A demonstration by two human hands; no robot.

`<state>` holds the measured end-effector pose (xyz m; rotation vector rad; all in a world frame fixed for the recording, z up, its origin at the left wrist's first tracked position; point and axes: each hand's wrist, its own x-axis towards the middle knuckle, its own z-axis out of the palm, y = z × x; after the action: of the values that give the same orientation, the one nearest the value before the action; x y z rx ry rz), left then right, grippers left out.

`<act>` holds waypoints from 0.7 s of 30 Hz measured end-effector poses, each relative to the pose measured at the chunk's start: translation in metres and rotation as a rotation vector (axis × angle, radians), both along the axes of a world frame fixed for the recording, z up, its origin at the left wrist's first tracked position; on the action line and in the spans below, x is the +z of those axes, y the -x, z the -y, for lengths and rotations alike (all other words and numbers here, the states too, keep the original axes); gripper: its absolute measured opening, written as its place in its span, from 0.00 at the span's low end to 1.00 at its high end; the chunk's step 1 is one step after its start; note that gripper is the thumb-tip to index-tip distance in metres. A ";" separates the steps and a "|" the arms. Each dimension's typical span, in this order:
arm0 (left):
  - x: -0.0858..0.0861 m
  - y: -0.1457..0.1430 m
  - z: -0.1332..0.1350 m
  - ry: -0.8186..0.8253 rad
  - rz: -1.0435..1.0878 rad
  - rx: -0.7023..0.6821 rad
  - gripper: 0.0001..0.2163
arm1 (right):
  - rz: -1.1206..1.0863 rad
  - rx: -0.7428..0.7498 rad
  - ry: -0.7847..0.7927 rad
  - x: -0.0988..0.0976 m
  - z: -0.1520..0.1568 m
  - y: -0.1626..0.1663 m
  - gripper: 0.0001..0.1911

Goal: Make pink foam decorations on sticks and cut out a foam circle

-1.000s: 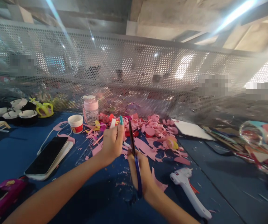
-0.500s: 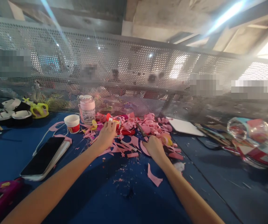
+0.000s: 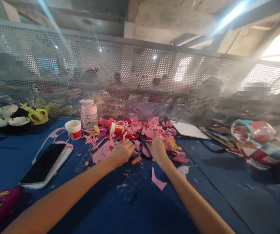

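My left hand point(image 3: 122, 152) rests palm down on the near side of a heap of pink cut scraps point(image 3: 152, 125), its fingers stretched forward and slightly apart. Nothing shows in its grasp. My right hand point(image 3: 157, 148) is at the near right of the heap with its fingers curled; what they hold, if anything, is hidden. Between the hands lie a curved pink piece point(image 3: 143, 150) and something dark, too blurred to name. A red and white paper cup point(image 3: 117, 128) lies on its side beyond my left hand. A pink sheet point(image 3: 101, 152) with a drawn circle lies beside that hand.
A paper cup point(image 3: 73, 129) and pink-topped bottle point(image 3: 89, 113) stand left of the heap. A phone point(image 3: 43, 162) lies nearer. White paper point(image 3: 190, 130) and clear plastic containers point(image 3: 264, 152) are at right. A perforated metal screen point(image 3: 135, 71) borders the table's back.
My left hand has let go of the tipped paper cup and moved nearer, onto the scraps. The cup stays lying in the heap. My right hand has shifted slightly forward into the scraps.
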<state>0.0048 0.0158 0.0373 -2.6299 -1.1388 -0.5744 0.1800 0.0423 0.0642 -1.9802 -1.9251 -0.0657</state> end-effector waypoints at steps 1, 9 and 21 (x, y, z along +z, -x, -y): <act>-0.003 -0.005 0.004 0.017 -0.031 -0.061 0.14 | -0.013 0.012 -0.012 0.003 0.000 -0.001 0.14; -0.030 -0.021 0.013 0.108 0.003 0.096 0.13 | -0.145 0.183 -0.053 0.014 0.009 0.005 0.06; 0.034 0.041 -0.029 0.293 0.613 0.134 0.10 | -0.187 0.335 -0.276 -0.022 0.039 0.043 0.13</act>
<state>-0.0358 0.0444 0.0717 -2.6516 -1.6592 -1.3358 0.1371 0.0032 0.0422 -1.4202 -1.9758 -0.0520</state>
